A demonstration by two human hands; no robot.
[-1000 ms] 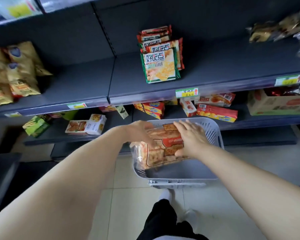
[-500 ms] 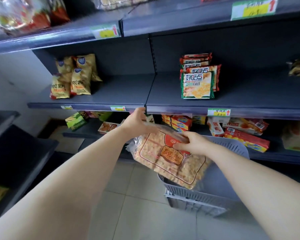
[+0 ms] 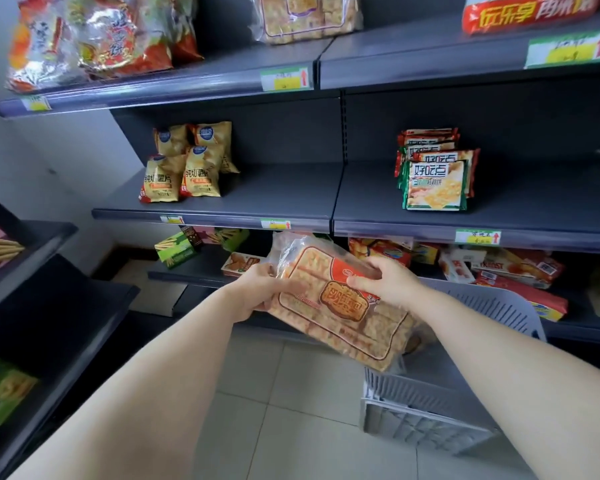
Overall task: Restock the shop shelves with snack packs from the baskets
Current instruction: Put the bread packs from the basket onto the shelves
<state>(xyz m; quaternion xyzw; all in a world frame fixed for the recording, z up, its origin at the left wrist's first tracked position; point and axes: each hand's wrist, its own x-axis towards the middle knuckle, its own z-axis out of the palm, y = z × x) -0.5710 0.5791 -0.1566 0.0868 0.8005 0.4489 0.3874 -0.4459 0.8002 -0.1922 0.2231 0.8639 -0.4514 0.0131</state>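
- Head view: left hand [image 3: 257, 289] and right hand [image 3: 385, 282] both grasp a clear biscuit pack [image 3: 333, 306], tilted.
- Pack held above grey basket [image 3: 430, 410], below middle shelf [image 3: 291, 188].

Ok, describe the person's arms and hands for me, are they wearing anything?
Both arms are bare as far as the view shows, with no sleeves. The left hand and right hand wear no gloves, and no rings, watch or bracelet are visible.

A small shop, by every sign: dark metal shelves [image 3: 257, 188] in tiers, stocked with yellow crisp bags [image 3: 184, 168] and green-edged cracker packs [image 3: 433, 174]. Green-and-yellow price tags [image 3: 284, 79] clipped along the shelf edges. Grey plastic basket [image 3: 440, 403] on the tiled floor [image 3: 274, 427].
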